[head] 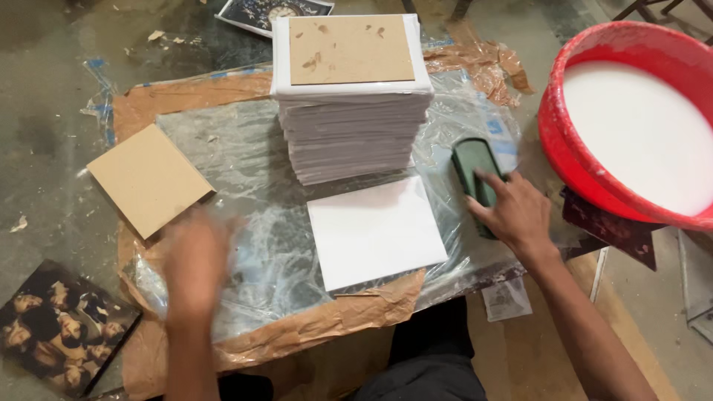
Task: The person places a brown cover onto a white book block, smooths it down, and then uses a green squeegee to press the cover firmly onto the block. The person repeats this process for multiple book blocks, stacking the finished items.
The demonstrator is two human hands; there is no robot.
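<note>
A white sheet (375,232) lies flat on clear plastic film (260,245) in front of me. Behind it stands a tall stack of white-wrapped boards (353,137), the top one showing a brown backing. My right hand (512,212) rests on a dark green block-shaped tool (474,167) lying on the film to the right of the sheet, fingers over its near end. My left hand (194,260) is blurred, hovering over the film to the left of the sheet, holding nothing I can see. A brown square board (151,180) lies further left.
A red basin (572,148) of white liquid sits at the right. A dark photo print (63,327) lies at the lower left, another print (271,11) at the top. Brown paper (319,319) lines the surface under the film. Dark scraps (616,230) lie under the basin's edge.
</note>
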